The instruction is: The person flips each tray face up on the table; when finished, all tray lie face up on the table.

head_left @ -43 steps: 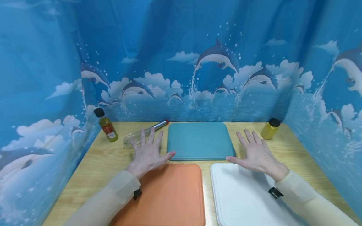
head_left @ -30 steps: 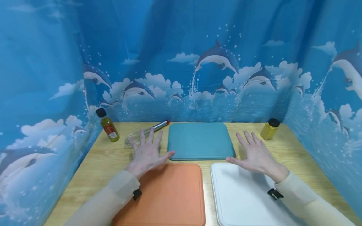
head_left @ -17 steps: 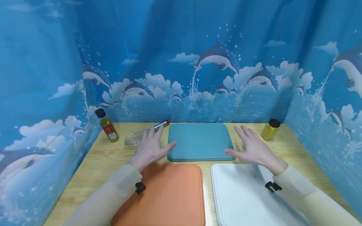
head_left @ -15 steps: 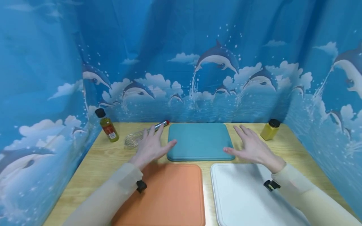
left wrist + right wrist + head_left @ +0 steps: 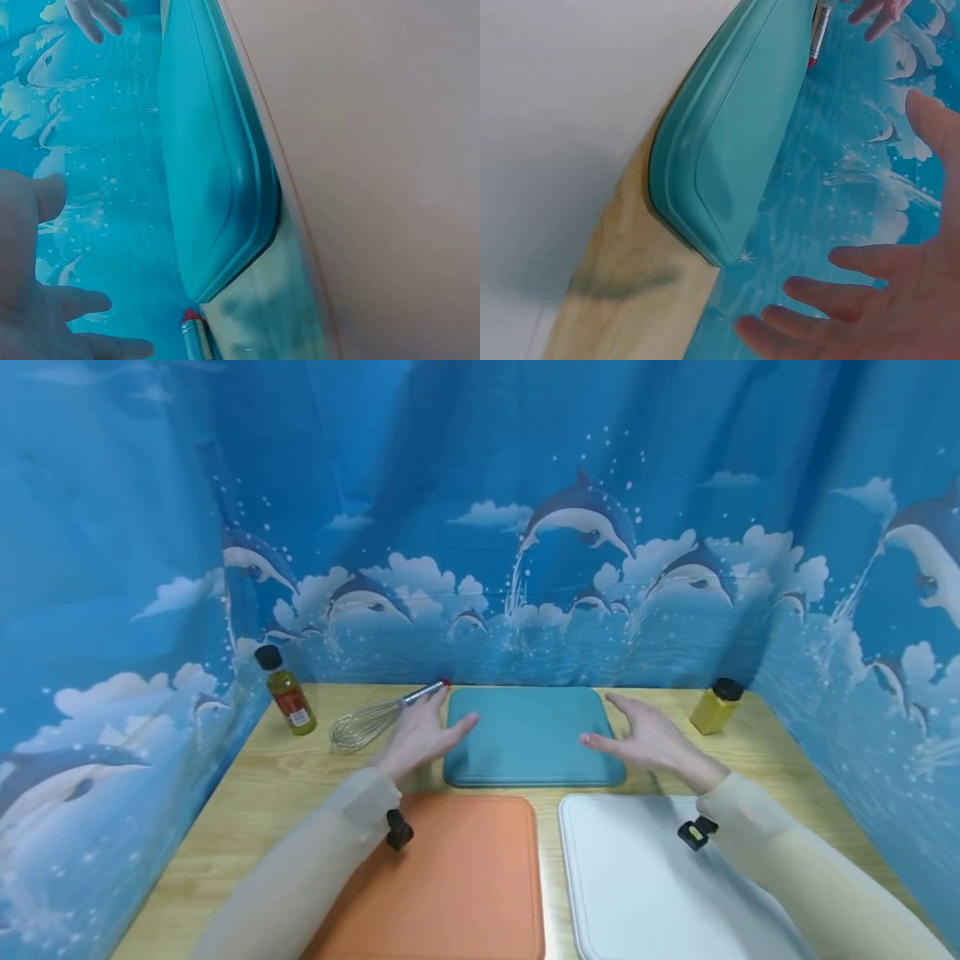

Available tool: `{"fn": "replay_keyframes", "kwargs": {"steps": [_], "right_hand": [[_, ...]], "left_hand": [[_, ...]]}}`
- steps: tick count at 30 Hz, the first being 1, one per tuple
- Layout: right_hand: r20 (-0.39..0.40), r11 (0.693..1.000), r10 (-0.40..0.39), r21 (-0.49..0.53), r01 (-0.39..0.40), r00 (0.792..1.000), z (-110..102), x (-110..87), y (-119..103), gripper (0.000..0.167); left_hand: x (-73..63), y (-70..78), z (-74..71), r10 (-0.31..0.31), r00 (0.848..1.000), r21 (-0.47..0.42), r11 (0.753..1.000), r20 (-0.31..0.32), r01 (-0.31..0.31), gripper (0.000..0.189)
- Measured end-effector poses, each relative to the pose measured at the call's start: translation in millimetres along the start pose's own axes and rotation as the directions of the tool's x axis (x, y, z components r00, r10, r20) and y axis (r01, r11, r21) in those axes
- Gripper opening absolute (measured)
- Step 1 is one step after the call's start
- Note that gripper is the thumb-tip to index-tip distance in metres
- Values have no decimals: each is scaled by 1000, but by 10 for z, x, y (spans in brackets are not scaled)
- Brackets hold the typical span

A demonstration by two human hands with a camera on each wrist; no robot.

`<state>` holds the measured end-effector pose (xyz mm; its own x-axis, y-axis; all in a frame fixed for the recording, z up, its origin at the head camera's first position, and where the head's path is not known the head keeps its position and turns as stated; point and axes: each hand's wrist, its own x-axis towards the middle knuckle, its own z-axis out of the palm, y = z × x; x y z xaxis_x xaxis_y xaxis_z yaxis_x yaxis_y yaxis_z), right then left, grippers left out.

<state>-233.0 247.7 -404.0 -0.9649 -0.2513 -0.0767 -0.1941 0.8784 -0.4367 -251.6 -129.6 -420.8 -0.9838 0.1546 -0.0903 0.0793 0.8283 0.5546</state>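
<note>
A teal rectangular slab with rounded corners and a ridged edge (image 5: 534, 735) lies flat at the back middle of the table. At its left side hovers my left hand (image 5: 422, 737), thumb spread over the near left part of the slab. My right hand (image 5: 651, 742) hangs at the other side, its thumb pointing inward above the slab's right edge. Neither hand holds anything; the right wrist view shows the right hand's fingers (image 5: 840, 296) apart from the slab. A metal whisk (image 5: 369, 725) with a red-tipped handle lies just beyond my left hand, its handle partly covered.
Nearer to me lie an orange slab (image 5: 465, 877) on the left and a white slab (image 5: 637, 877) on the right. A black-capped oil bottle (image 5: 291, 700) stands at the back left, a yellow jar (image 5: 711, 713) at the back right. A dolphin-print curtain (image 5: 480, 527) surrounds the wooden table (image 5: 232, 827).
Both hands have moved inward, toward each other and the sides of the teal slab, and turned so their palms face each other more. The objects have stayed in place.
</note>
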Motion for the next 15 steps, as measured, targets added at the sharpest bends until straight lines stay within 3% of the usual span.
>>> {"fn": "replay_keyframes", "kwargs": {"steps": [7, 15], "right_hand": [[96, 992, 86, 84, -94, 992, 28, 147, 53, 115], [182, 957, 194, 180, -227, 964, 45, 248, 128, 109]], "left_hand": [[135, -23, 138, -53, 997, -93, 994, 47, 57, 96], [194, 25, 255, -107, 991, -162, 979, 86, 120, 93]]}}
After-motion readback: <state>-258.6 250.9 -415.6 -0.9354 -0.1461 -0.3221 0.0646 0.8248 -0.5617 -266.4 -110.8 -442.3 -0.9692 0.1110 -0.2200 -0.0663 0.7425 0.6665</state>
